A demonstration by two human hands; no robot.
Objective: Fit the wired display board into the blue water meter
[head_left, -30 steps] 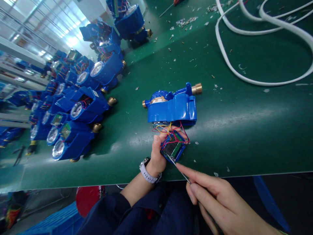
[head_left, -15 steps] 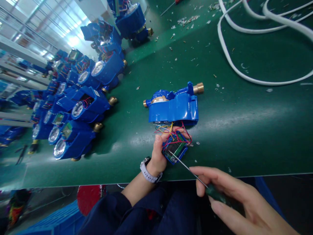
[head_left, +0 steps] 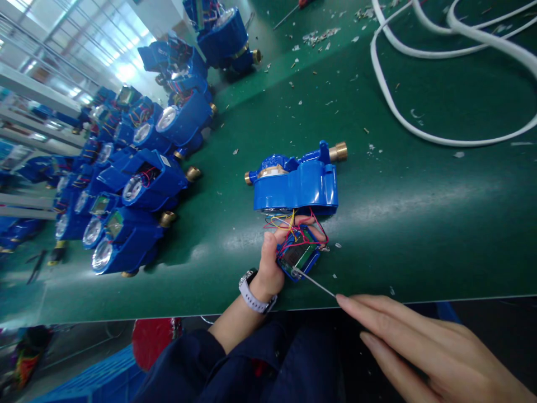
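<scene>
My left hand (head_left: 269,263) grips a small blue display module (head_left: 300,258) with a green circuit board, near the table's front edge. Coloured wires (head_left: 289,224) run from the module up into a blue water meter (head_left: 296,182) with brass ends lying just beyond it. My right hand (head_left: 423,347) holds a thin screwdriver (head_left: 314,284). Its metal tip touches the module's near corner. The handle is hidden under my fingers.
Several blue water meters (head_left: 134,190) crowd the left side of the green table (head_left: 419,224). A white hose (head_left: 419,134) loops across the far right. Small scraps (head_left: 319,36) litter the far surface. Another screwdriver (head_left: 289,14) lies at the top edge.
My right hand shifted back to the right and flattened over the screwdriver handle. The tip stays on the module. My left hand and the meter have hardly moved.
</scene>
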